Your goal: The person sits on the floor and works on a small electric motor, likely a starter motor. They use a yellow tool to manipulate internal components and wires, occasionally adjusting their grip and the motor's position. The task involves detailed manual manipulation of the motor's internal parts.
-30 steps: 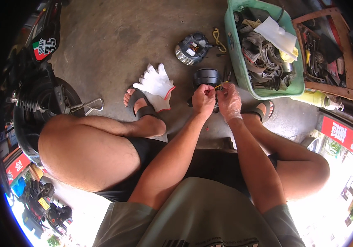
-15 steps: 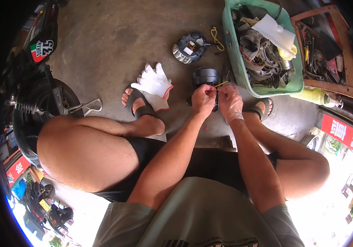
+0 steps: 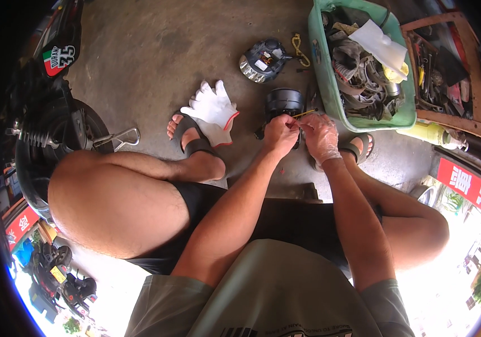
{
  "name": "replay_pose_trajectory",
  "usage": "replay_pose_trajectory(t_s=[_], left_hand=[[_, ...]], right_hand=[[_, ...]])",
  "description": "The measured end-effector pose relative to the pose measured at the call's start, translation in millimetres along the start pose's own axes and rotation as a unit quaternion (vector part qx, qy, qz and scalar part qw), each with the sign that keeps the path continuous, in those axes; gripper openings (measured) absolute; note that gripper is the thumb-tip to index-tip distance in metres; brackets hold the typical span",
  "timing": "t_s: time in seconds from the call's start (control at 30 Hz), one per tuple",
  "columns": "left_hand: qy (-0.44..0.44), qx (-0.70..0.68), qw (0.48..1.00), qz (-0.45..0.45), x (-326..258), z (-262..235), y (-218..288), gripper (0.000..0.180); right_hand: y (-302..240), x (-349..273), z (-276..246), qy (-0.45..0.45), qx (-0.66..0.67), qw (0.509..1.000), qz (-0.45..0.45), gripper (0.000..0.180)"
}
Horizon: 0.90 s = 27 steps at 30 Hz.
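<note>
I sit low over a concrete floor with both arms stretched forward. My left hand and my right hand meet close together, fingers pinched on a thin yellow wire that pokes up between them. Just beyond the fingertips a round black housing stands on the floor. A pair of white work gloves lies over my left sandalled foot. What exactly each fingertip grips is too small to see.
A green plastic tub full of metal parts and a white rag stands at the upper right, a wooden tool tray beside it. A grey round part lies farther out. A motorbike wheel and kickstand are at my left.
Both hands stay together on the wire by the black housing; they have hardly shifted. The view has tilted slightly.
</note>
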<state>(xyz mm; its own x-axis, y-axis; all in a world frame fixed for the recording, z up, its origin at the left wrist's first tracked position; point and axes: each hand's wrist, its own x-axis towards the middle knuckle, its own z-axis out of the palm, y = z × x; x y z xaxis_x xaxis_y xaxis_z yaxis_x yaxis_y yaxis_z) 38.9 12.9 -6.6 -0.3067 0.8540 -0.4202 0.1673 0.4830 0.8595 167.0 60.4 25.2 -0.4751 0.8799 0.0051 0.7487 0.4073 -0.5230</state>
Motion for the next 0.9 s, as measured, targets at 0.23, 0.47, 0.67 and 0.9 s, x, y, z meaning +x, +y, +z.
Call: replay_pose_trajectory(t_s=[0.23, 0.47, 0.67, 0.9], left_hand=[[0.003, -0.014, 1.0, -0.009, 1.7, 2.8, -6.1, 0.014], [-0.011, -0.029, 0.997, -0.066, -0.3, 3.5, -6.9, 0.019], [-0.018, -0.133, 0.983, -0.123, 0.8, 8.3, -12.8, 0.022], [-0.001, -0.146, 0.979, -0.14, 4.8, 15.3, -25.5, 0.019]], right_hand=[[4.9, -1.6, 4.3, 0.0, -0.002, 1.0, 0.0, 0.008], [4.8, -2.0, 5.4, -0.017, -0.022, 1.0, 0.014, 0.009], [4.8, -6.5, 12.7, -0.04, 0.022, 0.993, 0.113, 0.014], [12.9, -12.2, 22.2, -0.063, 0.141, 0.966, 0.208, 0.019]])
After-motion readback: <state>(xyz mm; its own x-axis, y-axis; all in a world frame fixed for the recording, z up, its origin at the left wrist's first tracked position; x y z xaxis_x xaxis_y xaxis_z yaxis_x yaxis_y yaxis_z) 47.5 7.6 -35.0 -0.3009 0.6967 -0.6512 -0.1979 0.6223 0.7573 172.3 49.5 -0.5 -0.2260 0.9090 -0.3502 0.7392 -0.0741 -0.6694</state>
